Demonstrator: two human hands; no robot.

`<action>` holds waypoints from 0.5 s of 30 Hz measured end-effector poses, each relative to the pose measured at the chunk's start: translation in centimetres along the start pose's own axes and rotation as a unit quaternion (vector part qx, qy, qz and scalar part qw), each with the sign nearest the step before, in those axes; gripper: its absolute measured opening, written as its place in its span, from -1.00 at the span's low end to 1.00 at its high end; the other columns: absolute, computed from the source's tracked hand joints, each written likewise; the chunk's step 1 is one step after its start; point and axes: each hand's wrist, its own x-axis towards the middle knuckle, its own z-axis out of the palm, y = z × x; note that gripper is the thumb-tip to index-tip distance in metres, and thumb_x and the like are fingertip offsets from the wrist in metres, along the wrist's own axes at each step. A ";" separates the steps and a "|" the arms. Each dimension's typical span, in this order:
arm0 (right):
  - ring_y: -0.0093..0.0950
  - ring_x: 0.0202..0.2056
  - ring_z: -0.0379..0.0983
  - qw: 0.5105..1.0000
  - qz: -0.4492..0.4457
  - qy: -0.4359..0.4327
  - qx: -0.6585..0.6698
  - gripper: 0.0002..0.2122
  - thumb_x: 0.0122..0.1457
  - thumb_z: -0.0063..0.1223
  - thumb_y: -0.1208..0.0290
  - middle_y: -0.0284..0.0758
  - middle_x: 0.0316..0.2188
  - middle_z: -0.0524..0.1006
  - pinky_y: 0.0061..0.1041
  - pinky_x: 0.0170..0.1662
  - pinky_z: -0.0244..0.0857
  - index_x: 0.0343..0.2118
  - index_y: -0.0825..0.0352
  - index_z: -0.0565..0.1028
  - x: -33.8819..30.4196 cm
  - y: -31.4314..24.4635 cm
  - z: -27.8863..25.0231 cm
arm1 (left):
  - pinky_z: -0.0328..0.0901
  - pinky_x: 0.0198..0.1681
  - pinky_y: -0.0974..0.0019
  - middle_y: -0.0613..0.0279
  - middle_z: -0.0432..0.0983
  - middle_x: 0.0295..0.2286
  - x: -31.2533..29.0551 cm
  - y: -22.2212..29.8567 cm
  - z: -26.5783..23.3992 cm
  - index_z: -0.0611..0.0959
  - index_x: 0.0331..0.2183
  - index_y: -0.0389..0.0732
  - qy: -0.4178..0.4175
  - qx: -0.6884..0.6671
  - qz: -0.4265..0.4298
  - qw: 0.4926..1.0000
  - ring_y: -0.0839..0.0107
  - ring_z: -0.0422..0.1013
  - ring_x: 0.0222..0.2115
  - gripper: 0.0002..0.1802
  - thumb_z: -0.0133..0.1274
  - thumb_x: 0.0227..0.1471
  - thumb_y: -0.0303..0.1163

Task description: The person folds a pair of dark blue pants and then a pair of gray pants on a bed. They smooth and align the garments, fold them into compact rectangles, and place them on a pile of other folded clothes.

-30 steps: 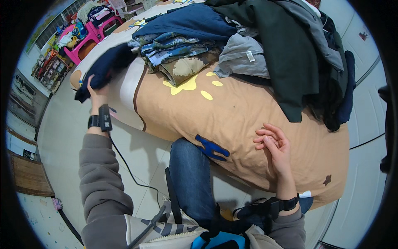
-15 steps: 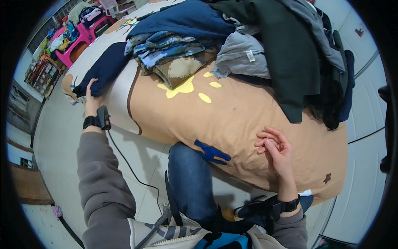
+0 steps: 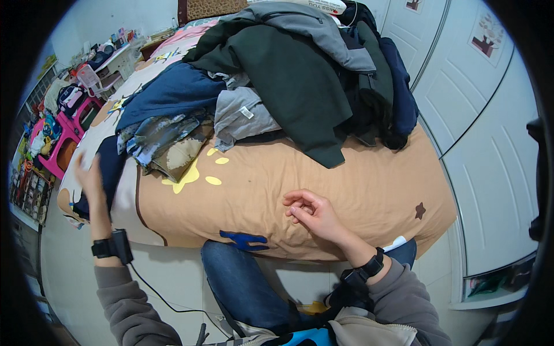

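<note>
My left hand (image 3: 90, 180) is raised at the left edge of the bed, its fingers a little blurred but spread and holding nothing. Right beside it lies a dark navy folded garment (image 3: 111, 167). Over the near part of the bed hovers my right hand (image 3: 314, 213), empty, its fingers loosely curled. Beyond it is a big heap of clothes: a dark green garment (image 3: 288, 86), a grey garment with a white tag (image 3: 239, 118) and a blue garment (image 3: 167, 95). Folded camouflage clothes (image 3: 179, 153) lie at the heap's left front.
A tan patterned sheet (image 3: 369, 184) covers the bed up to my knees. White wardrobe doors (image 3: 461, 115) stand along the right. Pink plastic chairs (image 3: 60, 144) piled with things are at the far left. From my left wrist strap a black cable (image 3: 167, 305) hangs down.
My left hand has let go of the navy garment and lifted off it. My right hand stays over the sheet, fingers still curled. The view has shifted to the right and upward.
</note>
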 end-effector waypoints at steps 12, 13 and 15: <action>-0.23 -0.03 0.33 0.653 -0.345 0.278 -0.614 -0.69 -0.07 0.15 0.51 -0.26 -0.13 0.47 -0.26 0.00 0.21 -0.19 0.27 0.48 12.5 -13.5 -12.7 | 0.47 -0.34 0.43 0.14 0.54 -0.35 -25.7 34.5 9.5 0.52 -0.27 -0.33 -0.546 -0.535 -0.237 0.600 0.48 0.52 -0.39 -0.82 0.06 0.17 -0.40; -0.22 0.07 0.27 0.590 -0.326 0.314 -0.669 -0.58 -0.11 0.23 0.46 -0.21 -0.02 0.41 -0.24 0.08 0.15 -0.10 0.27 0.46 13.8 -14.3 -14.1 | 0.48 -0.34 0.42 0.14 0.55 -0.36 -26.0 34.1 10.0 0.52 -0.28 -0.32 -0.526 -0.582 -0.242 0.571 0.47 0.52 -0.40 -0.83 0.05 0.18 -0.40; -0.26 0.18 0.17 0.508 -0.265 0.354 -0.739 -0.49 -0.08 0.28 0.36 -0.21 0.09 0.35 -0.15 0.21 -0.03 0.00 0.26 0.43 15.7 -15.2 -15.9 | 0.48 -0.34 0.41 0.13 0.55 -0.38 -26.3 33.1 10.7 0.51 -0.30 -0.31 -0.517 -0.607 -0.295 0.527 0.46 0.52 -0.42 -0.84 0.03 0.19 -0.39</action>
